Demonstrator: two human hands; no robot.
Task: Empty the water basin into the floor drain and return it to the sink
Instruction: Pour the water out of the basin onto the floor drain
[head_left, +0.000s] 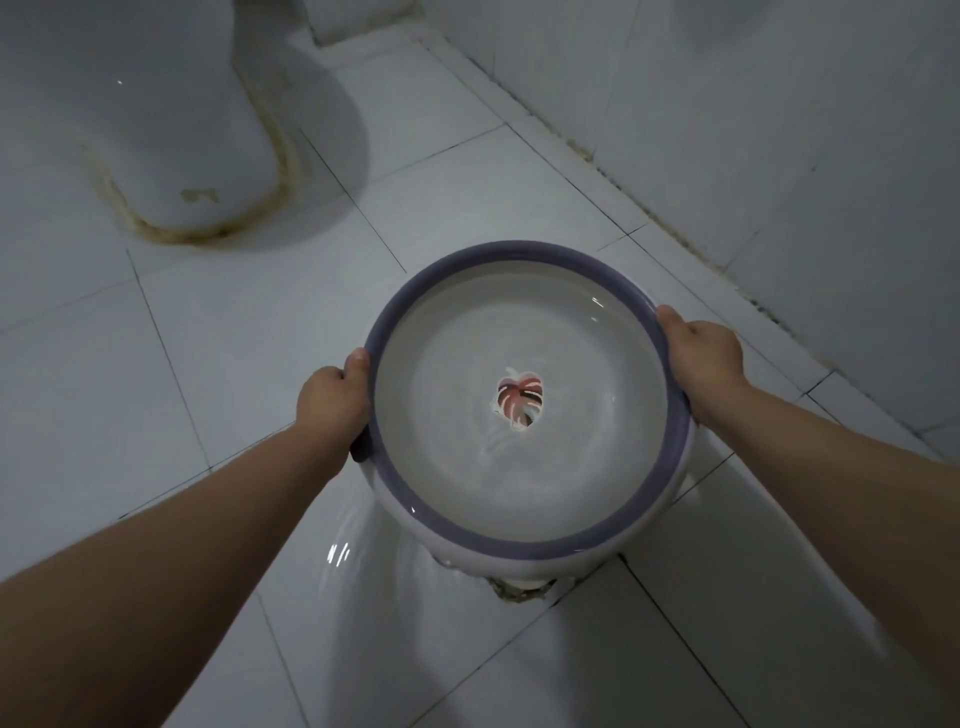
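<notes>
A round white basin (571, 540) with a purple rim and a red leaf picture on its bottom hangs low over the tiled floor, tilted toward me. Water still lies inside it. My left hand (332, 405) grips the rim on the left, thumb on top. My right hand (701, 358) grips the rim on the right. Water spreads in a sheet over the floor tiles (358, 561) below the near edge. A rough dark patch in the floor (519, 592), perhaps the drain, peeks out just under the basin; most of it is hidden.
The white toilet base (171, 130) with a stained joint stands at the upper left. A tiled wall (779, 130) runs diagonally along the right, meeting the floor close behind the basin. Wet floor tiles lie in front of me.
</notes>
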